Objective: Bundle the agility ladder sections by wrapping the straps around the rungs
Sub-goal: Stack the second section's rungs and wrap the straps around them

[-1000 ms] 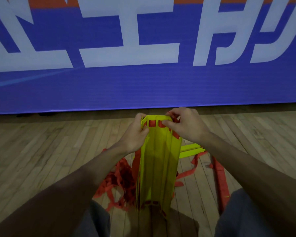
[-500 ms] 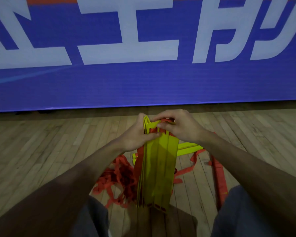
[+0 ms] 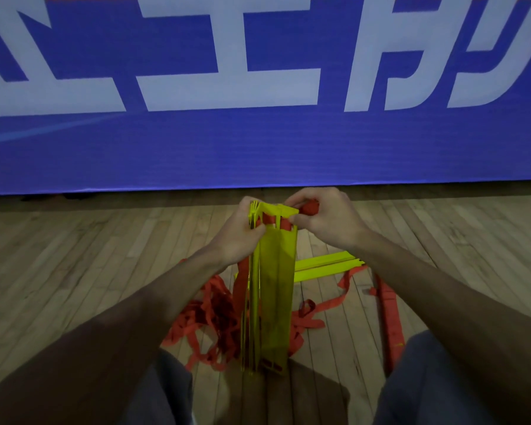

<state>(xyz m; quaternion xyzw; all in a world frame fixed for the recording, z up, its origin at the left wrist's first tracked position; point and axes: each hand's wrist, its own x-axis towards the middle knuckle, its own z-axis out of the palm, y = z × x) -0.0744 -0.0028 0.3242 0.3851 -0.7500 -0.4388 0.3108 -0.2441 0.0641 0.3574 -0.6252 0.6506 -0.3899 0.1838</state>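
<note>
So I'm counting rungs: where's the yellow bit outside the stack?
Head view: the yellow bit lies flat on the floor, just right of the held stack, below the right hand.

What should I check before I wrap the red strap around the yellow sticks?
1. Left hand grips the top of the rung stack: ok.
2. Right hand pinches the red strap at the stack's top: ok.
3. Stack stands upright: ok.
4. Rungs packed flat: not ok, the left edges fan apart at the top.
5. Every rung gathered: not ok, loose rungs lie on the floor behind.
6. Strap free of the strap tangle: cannot tell.
</note>
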